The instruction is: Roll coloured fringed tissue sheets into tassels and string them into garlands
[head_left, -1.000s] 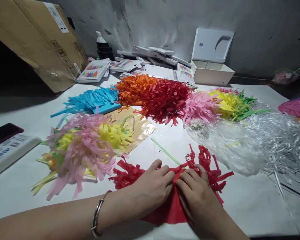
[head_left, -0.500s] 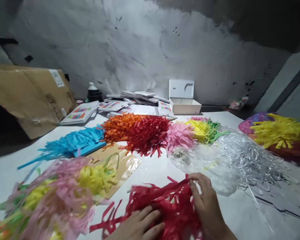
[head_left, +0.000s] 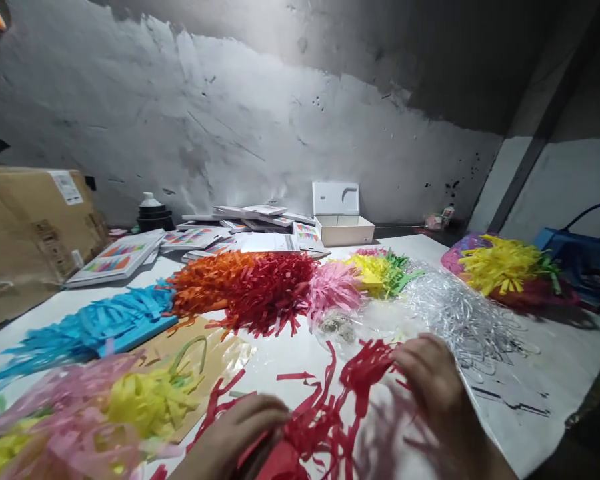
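My right hand [head_left: 433, 377] pinches one end of a bunch of red fringed tissue paper [head_left: 367, 365] and holds it raised off the white table. My left hand [head_left: 243, 430] is closed on the lower part of the red paper at the near edge of the view; its fingertips are partly hidden and blurred. Loose red strips [head_left: 325, 427] hang and spread between both hands. To the left lie pink tissue strips [head_left: 87, 427] and a yellow fringe bunch [head_left: 153, 397]. A clear plastic bag [head_left: 375, 317] lies beyond my right hand.
Blue [head_left: 110, 317], orange [head_left: 207, 280], red [head_left: 273, 287] and pink fringe piles [head_left: 335, 287] line the table's middle. Silver strands [head_left: 455, 307] lie right. Behind stand flat printed boxes [head_left: 120, 257], an open white box [head_left: 345, 230] and a carton [head_left: 35, 240]. A blue bag [head_left: 580, 260] is far right.
My right hand has moved rightward, pulling red fringe away from my left hand, so the bunch is now spread out. My left hand has shifted left. The view has turned right and tilted up.
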Motion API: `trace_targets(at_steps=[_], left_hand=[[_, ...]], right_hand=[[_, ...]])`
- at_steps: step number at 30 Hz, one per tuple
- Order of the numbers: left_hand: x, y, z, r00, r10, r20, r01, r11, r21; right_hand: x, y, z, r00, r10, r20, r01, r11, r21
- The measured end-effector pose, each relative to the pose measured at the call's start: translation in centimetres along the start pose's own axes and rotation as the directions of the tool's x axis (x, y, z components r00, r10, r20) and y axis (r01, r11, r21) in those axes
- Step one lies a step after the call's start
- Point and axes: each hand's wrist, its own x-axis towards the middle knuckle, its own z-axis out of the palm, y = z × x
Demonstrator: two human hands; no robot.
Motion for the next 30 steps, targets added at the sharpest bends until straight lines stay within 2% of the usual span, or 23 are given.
trace_targets(at_steps=[1, 2, 3, 4, 5, 7, 8, 9, 10, 12, 14, 18, 21, 23, 26, 28, 30], left_hand=[[1.4, 0.8, -0.1, 0.998, -0.062, -0.022, 0.059, 0.994, -0.095], [2.9, 1.4, 0.0, 0.992, -0.126, 0.002, 0.124, 0.975, -0.185], [4.4, 2.0, 0.2, 0.98, -0.196, 0.041, 0.2, 0.936, -0.289], [5.7, 2.4, 0.4, 0.954, -0.265, 0.139, 0.299, 0.863, -0.406], [6.8, 2.6, 0.8, 0.905, -0.337, 0.259, 0.424, 0.745, -0.514], [8.3, 2.5, 1.5, 0.784, -0.413, 0.465, 0.618, 0.436, -0.655], [8.7, 2.4, 1.9, 0.735, -0.427, 0.527, 0.664, 0.289, -0.69], [8.9, 2.2, 2.2, 0.704, -0.437, 0.56, 0.676, 0.174, -0.716], [8.9, 2.0, 2.4, 0.69, -0.45, 0.567, 0.668, 0.094, -0.738], [8.8, 1.7, 2.9, 0.687, -0.479, 0.546, 0.632, 0.024, -0.774], [8.9, 1.7, 3.4, 0.702, -0.527, 0.48, 0.583, 0.038, -0.811], [9.9, 1.6, 4.4, 0.726, -0.631, 0.272, 0.509, 0.228, -0.83], [11.0, 1.3, 4.7, 0.742, -0.612, 0.275, 0.564, 0.348, -0.749], [11.7, 0.8, 4.7, 0.781, -0.56, 0.278, 0.577, 0.474, -0.666], [12.7, 0.1, 4.9, 0.857, -0.455, 0.24, 0.506, 0.663, -0.552], [13.1, -0.2, 5.0, 0.89, -0.391, 0.233, 0.455, 0.747, -0.484], [13.6, -0.5, 5.0, 0.912, -0.355, 0.207, 0.41, 0.816, -0.407]], right_hand=[[0.7, -1.3, 0.5, 0.994, -0.102, 0.033, 0.1, 0.994, 0.045], [1.4, -2.4, 1.1, 0.984, -0.168, 0.055, 0.163, 0.983, 0.088], [2.0, -3.2, 1.7, 0.976, -0.21, 0.057, 0.202, 0.971, 0.126], [2.6, -3.7, 2.2, 0.97, -0.237, 0.052, 0.226, 0.961, 0.16], [3.1, -4.0, 2.6, 0.965, -0.258, 0.042, 0.245, 0.95, 0.192], [3.6, -3.9, 3.4, 0.962, -0.272, -0.006, 0.264, 0.929, 0.258], [3.7, -3.7, 3.7, 0.965, -0.26, -0.034, 0.258, 0.919, 0.298], [3.6, -3.4, 4.0, 0.971, -0.231, -0.058, 0.236, 0.908, 0.345], [3.4, -3.2, 4.4, 0.98, -0.187, -0.073, 0.2, 0.895, 0.398], [2.8, -3.0, 5.3, 0.996, -0.059, -0.064, 0.083, 0.855, 0.511], [2.0, -3.2, 6.3, 0.995, 0.094, -0.01, -0.068, 0.78, 0.622], [0.8, -3.9, 8.1, 0.945, 0.322, 0.058, -0.258, 0.624, 0.737], [0.3, -3.9, 8.9, 0.888, 0.453, 0.076, -0.36, 0.584, 0.728], [0.0, -3.6, 9.1, 0.866, 0.492, 0.086, -0.398, 0.574, 0.716], [-0.3, -2.8, 9.1, 0.879, 0.476, 0.038, -0.374, 0.637, 0.674], [-0.4, -2.3, 8.9, 0.871, 0.491, 0.014, -0.388, 0.67, 0.633], [-0.2, -1.7, 8.5, 0.846, 0.529, 0.065, -0.455, 0.653, 0.606]])
